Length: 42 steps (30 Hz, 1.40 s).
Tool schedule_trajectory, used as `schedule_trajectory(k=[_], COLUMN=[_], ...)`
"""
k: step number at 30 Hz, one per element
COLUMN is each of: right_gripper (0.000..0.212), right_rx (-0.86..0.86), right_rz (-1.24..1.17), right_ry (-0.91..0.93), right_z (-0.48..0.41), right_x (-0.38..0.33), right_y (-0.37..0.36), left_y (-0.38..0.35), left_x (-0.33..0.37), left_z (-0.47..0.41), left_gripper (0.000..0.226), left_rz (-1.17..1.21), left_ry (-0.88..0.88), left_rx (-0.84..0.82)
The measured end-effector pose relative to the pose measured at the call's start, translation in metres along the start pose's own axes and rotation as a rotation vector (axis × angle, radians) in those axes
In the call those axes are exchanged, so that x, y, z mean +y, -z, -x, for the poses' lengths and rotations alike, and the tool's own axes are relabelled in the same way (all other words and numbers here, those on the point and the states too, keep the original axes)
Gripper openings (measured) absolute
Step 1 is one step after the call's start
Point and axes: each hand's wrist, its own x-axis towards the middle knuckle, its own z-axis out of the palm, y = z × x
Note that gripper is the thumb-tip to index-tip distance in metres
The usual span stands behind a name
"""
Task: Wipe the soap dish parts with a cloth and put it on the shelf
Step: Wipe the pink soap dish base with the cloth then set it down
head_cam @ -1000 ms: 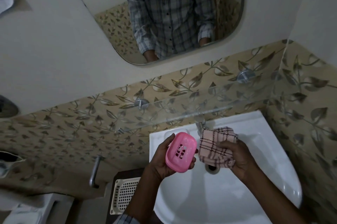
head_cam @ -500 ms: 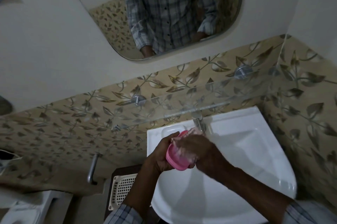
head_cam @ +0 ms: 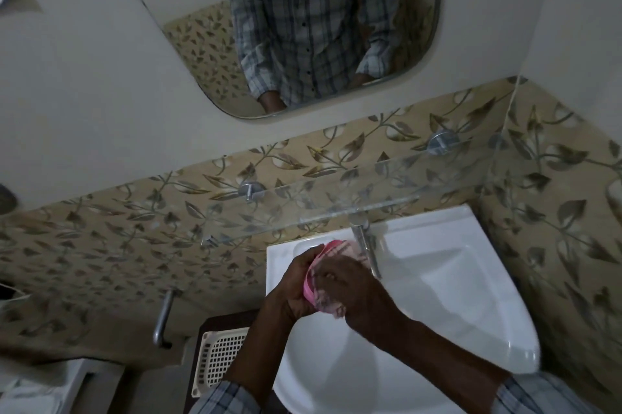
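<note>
Low in the frame's middle, over the sink [head_cam: 437,279], my left hand [head_cam: 296,284] curls its fingers round the pink soap dish part [head_cam: 308,292] while my right hand [head_cam: 356,292] grips the cloth [head_cam: 333,306] against it (light, stiff, likely slick plastic, best held by its edges).

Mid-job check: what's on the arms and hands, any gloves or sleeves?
No gloves: the left hand and right hand are bare, and no watch shows. The forearms are bare too. The left sleeve and right sleeve are checked, blue-grey and white.
</note>
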Motion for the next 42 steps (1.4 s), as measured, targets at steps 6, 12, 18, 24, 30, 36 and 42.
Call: schedule_trajectory(k=[6, 12, 18, 24, 30, 36, 42], right_gripper=[0.037, 0.030, 0.011, 0.036, 0.036, 0.029, 0.021], right_rx=[-0.039, -0.019, 0.267, 0.041, -0.188, 0.054, -0.197], right_rz=[0.284, 0.526, -0.238, 0.469, 0.343, -0.280, 0.244], right_ry=[0.204, -0.542, -0.975, 0.129, -0.526, -0.612, 0.438], right_z=[-0.009, -0.033, -0.029, 0.003, -0.024, -0.029, -0.004], right_x=[0.022, -0.027, -0.009, -0.003, -0.050, -0.007, 0.017], right_y=[0.023, 0.017, 0.046, 0.029, 0.021, 0.082, 0.045], left_y=[-0.001, -0.020, -0.002, -0.012, -0.007, 0.014, 0.005], left_x=[0.003, -0.009, -0.022, -0.012, -0.028, -0.005, -0.001], left_z=[0.007, -0.002, 0.004, 0.004, -0.009, 0.012, 0.011], left_gripper=[0.047, 0.039, 0.056, 0.043, 0.051, 0.064, 0.050], left_rz=[-0.050, -0.212, -0.159, -0.127, -0.160, -0.111, -0.121], left_ry=[-0.074, -0.365, -0.334, -0.369, -0.478, -0.264, -0.183], left_rx=[0.002, 0.189, 0.190, 0.213, 0.335, 0.217, 0.070])
